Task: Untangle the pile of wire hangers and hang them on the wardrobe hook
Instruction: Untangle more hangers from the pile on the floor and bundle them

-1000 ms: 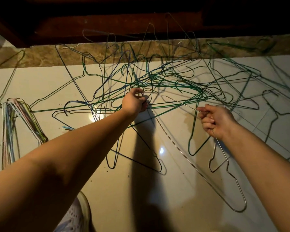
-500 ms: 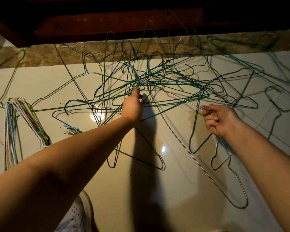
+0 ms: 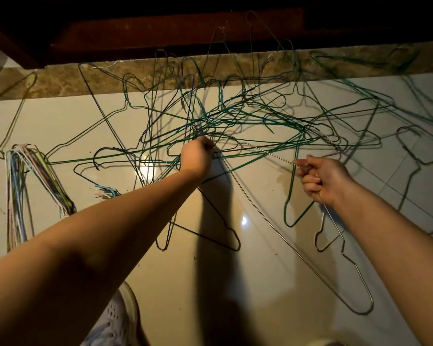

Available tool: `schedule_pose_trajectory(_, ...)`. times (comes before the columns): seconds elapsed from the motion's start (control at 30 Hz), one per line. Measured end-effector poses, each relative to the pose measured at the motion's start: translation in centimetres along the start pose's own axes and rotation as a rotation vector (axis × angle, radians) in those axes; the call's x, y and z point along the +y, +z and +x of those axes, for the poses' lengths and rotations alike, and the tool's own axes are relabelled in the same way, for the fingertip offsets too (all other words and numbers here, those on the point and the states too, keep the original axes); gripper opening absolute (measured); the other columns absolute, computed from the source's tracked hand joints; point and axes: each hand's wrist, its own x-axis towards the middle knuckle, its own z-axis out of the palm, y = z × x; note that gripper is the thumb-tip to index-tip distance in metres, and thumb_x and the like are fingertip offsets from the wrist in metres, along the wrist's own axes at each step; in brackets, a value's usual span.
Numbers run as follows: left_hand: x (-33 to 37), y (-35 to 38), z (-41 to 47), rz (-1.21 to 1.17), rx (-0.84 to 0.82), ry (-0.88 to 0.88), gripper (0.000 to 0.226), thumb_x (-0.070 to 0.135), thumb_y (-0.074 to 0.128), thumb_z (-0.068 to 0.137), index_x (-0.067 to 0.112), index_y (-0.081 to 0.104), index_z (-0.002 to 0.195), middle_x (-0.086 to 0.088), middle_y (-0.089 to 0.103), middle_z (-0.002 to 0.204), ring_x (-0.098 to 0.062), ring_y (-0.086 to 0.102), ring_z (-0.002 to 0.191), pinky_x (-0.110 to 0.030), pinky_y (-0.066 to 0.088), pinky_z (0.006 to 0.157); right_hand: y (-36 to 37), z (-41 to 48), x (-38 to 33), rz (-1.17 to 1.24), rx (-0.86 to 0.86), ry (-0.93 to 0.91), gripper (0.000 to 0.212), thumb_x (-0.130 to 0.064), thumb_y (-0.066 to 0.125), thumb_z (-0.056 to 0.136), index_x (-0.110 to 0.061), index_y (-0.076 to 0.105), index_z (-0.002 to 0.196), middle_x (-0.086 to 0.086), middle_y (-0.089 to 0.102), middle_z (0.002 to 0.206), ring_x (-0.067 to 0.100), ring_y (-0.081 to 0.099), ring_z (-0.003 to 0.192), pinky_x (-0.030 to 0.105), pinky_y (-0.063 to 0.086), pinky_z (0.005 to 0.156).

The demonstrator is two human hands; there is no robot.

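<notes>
A tangled pile of green, dark and bare wire hangers (image 3: 248, 121) sprawls across the pale tiled floor (image 3: 235, 283). My left hand (image 3: 196, 154) reaches into the middle of the tangle, its fingers curled round wires there. My right hand (image 3: 321, 182) grips a silver hanger (image 3: 273, 227) by one long side. That hanger's far end runs into the tangle near my left hand, and its rounded corner (image 3: 363, 309) lies close to me at the lower right. No wardrobe hook is in view.
A neat bundle of pastel-coloured hangers (image 3: 23, 186) lies at the left. A brown marble strip (image 3: 60, 81) and dark wooden furniture (image 3: 160, 31) border the floor at the back. Loose hangers (image 3: 410, 156) lie at the right. My white shoe (image 3: 115, 320) shows at the bottom.
My left hand has pushed further into the tangle and curled round its wires. My right hand has shifted slightly right with the silver hanger.
</notes>
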Motion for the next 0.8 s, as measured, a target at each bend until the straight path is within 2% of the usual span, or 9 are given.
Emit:
schedule_pose_trajectory(0.07,0.0,0.0,-0.1,-0.031,0.002,-0.02,0.019,0.008,0.055,0.09,0.005,0.064,0.106,-0.016,0.068,0.102,-0.027,0.062,0.095,-0.024,0.044,0.079,-0.2,0.0,0.2,-0.057,0.015,-0.041,0.034,-0.024,0.032,0.101,-0.008,0.052,0.079,0.004,0.043,0.06,0.001,0.022,0.024,0.012,0.012,0.024)
schedule_pose_trajectory(0.13,0.1,0.1,-0.2,-0.051,0.011,-0.026,0.021,0.01,0.054,0.091,0.006,0.06,0.111,-0.015,0.067,0.102,-0.026,0.062,0.092,-0.02,0.04,0.071,-0.6,0.0,0.3,-0.114,0.032,-0.101,0.034,-0.024,0.031,0.101,-0.007,0.051,0.08,0.006,0.042,0.063,0.001,0.022,0.025,0.012,0.013,0.025)
schedule_pose_trajectory(0.2,0.3,0.0,-0.3,-0.075,0.002,-0.026,0.026,0.012,0.054,0.091,0.009,0.056,0.116,-0.011,0.066,0.1,-0.023,0.062,0.087,-0.019,0.04,0.068,-1.3,0.0,0.2,-0.142,0.049,-0.144,0.034,-0.024,0.03,0.102,-0.007,0.051,0.08,0.007,0.042,0.064,0.001,0.022,0.025,0.012,0.013,0.026)
schedule_pose_trajectory(0.33,0.2,-0.1,-0.1,-0.065,0.024,-0.031,0.035,0.015,0.052,0.093,0.017,0.049,0.128,-0.011,0.067,0.105,-0.026,0.063,0.093,-0.027,0.046,0.078,-3.1,0.2,0.0,-0.157,0.087,-0.191,0.034,-0.025,0.03,0.102,-0.008,0.052,0.081,0.007,0.042,0.065,0.002,0.022,0.025,0.01,0.014,0.026)
schedule_pose_trajectory(0.4,0.2,-0.2,-0.1,-0.088,0.023,-0.036,0.039,0.018,0.052,0.093,0.018,0.045,0.131,-0.011,0.066,0.111,-0.028,0.063,0.098,-0.035,0.05,0.087,-4.0,0.3,0.2,-0.146,0.105,-0.191,0.034,-0.025,0.031,0.102,-0.008,0.052,0.081,0.007,0.044,0.062,0.002,0.022,0.025,0.01,0.014,0.026)
schedule_pose_trajectory(0.47,0.1,-0.1,0.1,-0.108,0.022,-0.04,0.04,0.02,0.053,0.093,0.018,0.045,0.132,-0.011,0.063,0.118,-0.029,0.062,0.102,-0.041,0.05,0.09,-4.7,0.2,0.5,-0.148,0.11,-0.168,0.034,-0.026,0.031,0.101,-0.008,0.052,0.081,0.006,0.045,0.058,0.002,0.022,0.025,0.01,0.014,0.026)
schedule_pose_trajectory(0.6,0.7,0.0,-0.1,-0.001,0.0,-0.013,0.035,0.02,0.048,0.096,0.012,0.046,0.13,-0.016,0.063,0.116,-0.032,0.059,0.106,-0.035,0.046,0.089,-6.4,-0.7,0.0,-0.13,0.072,-0.092,0.034,-0.027,0.034,0.1,-0.008,0.053,0.08,0.002,0.045,0.048,0.001,0.021,0.025,0.01,0.011,0.026)
schedule_pose_trajectory(0.7,1.8,0.2,-0.9,0.126,0.008,0.043,0.041,0.011,0.047,0.093,0.01,0.041,0.133,-0.019,0.05,0.129,-0.034,0.049,0.117,-0.039,0.04,0.096,-7.2,-1.7,-1.5,-0.084,0.063,-0.129,0.034,-0.027,0.034,0.1,-0.009,0.053,0.078,-0.002,0.047,0.041,0.001,0.021,0.024,0.011,0.011,0.027)
schedule_pose_trajectory(0.8,2.9,0.5,-2.2,0.215,-0.01,0.047,0.049,0.016,0.05,0.09,0.011,0.035,0.137,-0.02,0.039,0.134,-0.038,0.039,0.123,-0.046,0.036,0.101,-6.6,-2.9,-3.3,-0.152,0.06,-0.198,0.035,-0.027,0.034,0.1,-0.008,0.054,0.078,-0.002,0.047,0.041,0.001,0.022,0.025,0.011,0.012,0.029)
